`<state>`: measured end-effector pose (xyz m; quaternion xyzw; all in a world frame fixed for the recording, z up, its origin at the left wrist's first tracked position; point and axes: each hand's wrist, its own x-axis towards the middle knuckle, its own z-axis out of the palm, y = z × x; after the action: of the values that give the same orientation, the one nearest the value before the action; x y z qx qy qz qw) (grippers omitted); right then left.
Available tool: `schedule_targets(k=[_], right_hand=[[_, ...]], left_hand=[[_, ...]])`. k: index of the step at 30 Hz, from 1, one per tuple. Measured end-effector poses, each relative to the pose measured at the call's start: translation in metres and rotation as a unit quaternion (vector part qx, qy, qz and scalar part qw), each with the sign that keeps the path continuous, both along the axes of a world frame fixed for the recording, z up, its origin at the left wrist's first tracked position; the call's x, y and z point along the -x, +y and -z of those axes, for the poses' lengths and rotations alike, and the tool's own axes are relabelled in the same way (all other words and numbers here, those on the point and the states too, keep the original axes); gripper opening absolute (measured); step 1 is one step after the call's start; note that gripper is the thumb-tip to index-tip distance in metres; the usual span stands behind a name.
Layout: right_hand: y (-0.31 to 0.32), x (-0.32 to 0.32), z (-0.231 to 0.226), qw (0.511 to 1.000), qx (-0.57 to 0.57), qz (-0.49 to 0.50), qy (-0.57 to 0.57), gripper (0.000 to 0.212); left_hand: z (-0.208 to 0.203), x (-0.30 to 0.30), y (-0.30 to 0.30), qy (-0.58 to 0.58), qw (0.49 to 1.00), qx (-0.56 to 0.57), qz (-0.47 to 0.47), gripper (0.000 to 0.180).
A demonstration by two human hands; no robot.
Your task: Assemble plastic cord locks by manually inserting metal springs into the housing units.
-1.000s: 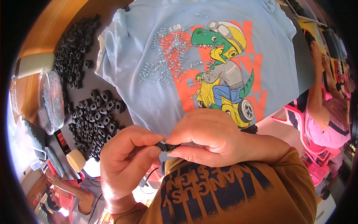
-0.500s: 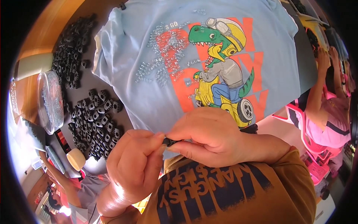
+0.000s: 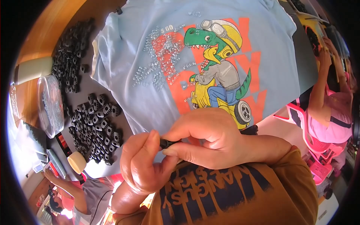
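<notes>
My right hand [image 3: 210, 137] pinches a small black plastic clip [image 3: 167, 143] between thumb and forefinger, just in front of my body. Close to the clip's left end is my left hand [image 3: 144, 161], its thumb and forefinger parted and its other fingers curled. I see nothing held in it. Beyond both hands lies a light blue T-shirt [image 3: 138, 101] with a printed dinosaur on a scooter. Many tiny metal springs [image 3: 159, 48] are scattered over the left part of that print.
Left of the shirt, black clips form a near pile [image 3: 95, 127] and a far pile [image 3: 73, 56] on the dark table. A clear plastic box [image 3: 50, 107] of springs stands beyond them, near a cream-coloured roll [image 3: 76, 162]. Other people sit at both sides, by pink chairs [image 3: 309, 138] at right.
My left hand has shifted right, and its forefinger and thumb have come apart beside the clip. My right hand keeps its pinch almost in place.
</notes>
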<state>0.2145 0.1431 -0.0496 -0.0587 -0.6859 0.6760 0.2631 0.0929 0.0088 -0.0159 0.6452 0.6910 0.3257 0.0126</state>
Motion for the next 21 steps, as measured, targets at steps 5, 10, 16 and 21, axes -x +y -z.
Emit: schedule_targets(k=[5,10,16,21], right_hand=[[0.0,0.0,0.002,1.0,0.017,-0.003,0.008,0.016],[0.006,-0.001,-0.004,0.997,0.052,-0.046,-0.025,0.016],[0.007,-0.002,-0.007,0.991,0.112,-0.072,-0.033,0.016],[-0.001,-0.005,-0.023,0.955,0.275,-0.074,-0.078,0.018]], left_hand=[[0.004,-0.002,0.003,0.03,0.999,-0.037,0.012,0.045],[0.005,-0.003,0.01,0.003,0.998,-0.069,-0.009,0.043],[0.008,-0.004,0.011,-0.001,0.996,-0.09,-0.028,0.053],[0.018,-0.002,-0.006,-0.048,0.994,-0.079,-0.066,0.059]])
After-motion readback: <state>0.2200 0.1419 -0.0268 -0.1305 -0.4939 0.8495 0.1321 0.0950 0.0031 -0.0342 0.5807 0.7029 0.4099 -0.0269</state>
